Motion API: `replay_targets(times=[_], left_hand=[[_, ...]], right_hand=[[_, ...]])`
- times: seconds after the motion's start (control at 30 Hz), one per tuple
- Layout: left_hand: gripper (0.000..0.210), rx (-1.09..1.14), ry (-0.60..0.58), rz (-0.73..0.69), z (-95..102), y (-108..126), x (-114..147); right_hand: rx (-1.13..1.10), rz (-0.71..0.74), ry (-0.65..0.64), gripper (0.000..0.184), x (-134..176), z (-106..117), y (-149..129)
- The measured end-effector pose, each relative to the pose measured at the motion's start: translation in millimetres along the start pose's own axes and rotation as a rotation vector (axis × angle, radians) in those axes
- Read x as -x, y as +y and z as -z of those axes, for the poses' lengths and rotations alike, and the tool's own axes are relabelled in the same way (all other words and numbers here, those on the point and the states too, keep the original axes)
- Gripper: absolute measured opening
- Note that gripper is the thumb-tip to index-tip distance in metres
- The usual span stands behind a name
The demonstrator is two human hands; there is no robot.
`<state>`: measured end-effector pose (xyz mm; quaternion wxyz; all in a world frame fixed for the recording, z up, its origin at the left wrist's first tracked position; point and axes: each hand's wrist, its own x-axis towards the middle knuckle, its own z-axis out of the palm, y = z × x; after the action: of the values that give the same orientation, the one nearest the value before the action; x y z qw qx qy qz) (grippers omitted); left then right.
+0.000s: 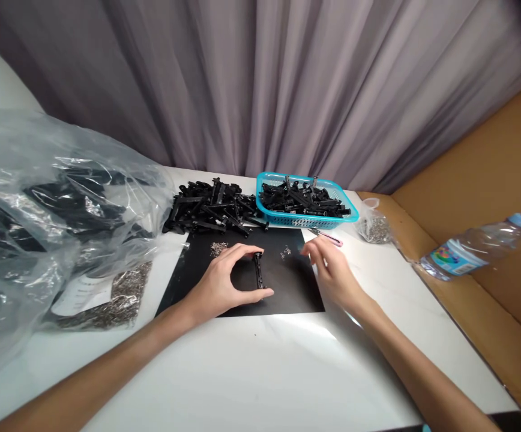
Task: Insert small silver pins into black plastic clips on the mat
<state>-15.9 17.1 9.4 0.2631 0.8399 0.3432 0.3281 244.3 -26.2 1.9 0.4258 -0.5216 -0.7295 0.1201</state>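
My left hand (218, 282) is closed on a narrow black plastic part (258, 271), gripping it by its two ends between thumb and fingers above a black mat (292, 294). Over the mat's right edge is my right hand (332, 270), its fingers curled in and pinched together; whatever they may hold is too small to make out. Just beyond it lies a slim pink-handled tool (328, 237), partly hidden by the hand. Two small heaps of tiny metal pieces rest on the mat, a larger heap (218, 248) behind my left hand and a smaller heap (284, 252) nearer my right.
A pile of black plastic parts (215, 207) sits behind the mat, beside a blue basket (305, 223) full of similar parts. Clear plastic bags (75, 156) crowd the left, with a bag of small metal pieces (125, 294). At right are another small bag (375, 228), cardboard (481, 162) and a bottle (467, 249).
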Motion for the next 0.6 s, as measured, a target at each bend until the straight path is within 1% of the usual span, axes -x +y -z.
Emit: replay_targets(times=[0.07,0.1,0.2,0.27,0.33,0.4,0.5,0.6], left_hand=[[0.059,0.0,0.008,0.0,-0.4,0.6,-0.5],[0.059,0.003,0.011,0.003,-0.5,0.9,-0.6],[0.059,0.012,0.018,0.016,-0.6,1.5,-0.4],[0.059,0.017,0.019,0.018,-0.6,1.5,-0.2],[0.059,0.02,0.018,0.02,-0.7,1.3,0.0],[0.059,0.024,0.018,0.025,-0.9,1.2,-0.1],[0.059,0.023,0.017,0.034,-1.1,0.9,-0.6],[0.059,0.01,0.009,0.032,-1.2,0.4,-1.4]], right_hand=[[0.103,0.044,-0.118,0.03,2.5,-4.6,4.0],[0.158,0.07,-0.163,0.03,4.3,-6.9,4.2],[0.332,0.155,-0.268,0.036,9.5,-10.6,1.8],[0.41,0.205,-0.315,0.038,11.1,-11.5,1.0],[0.417,0.221,-0.301,0.037,10.6,-13.2,2.5],[0.378,0.202,-0.237,0.029,8.3,-16.4,5.7],[0.293,0.165,-0.157,0.016,3.2,-21.7,10.8],[0.16,0.105,-0.114,0.013,-0.4,-22.5,12.9]])
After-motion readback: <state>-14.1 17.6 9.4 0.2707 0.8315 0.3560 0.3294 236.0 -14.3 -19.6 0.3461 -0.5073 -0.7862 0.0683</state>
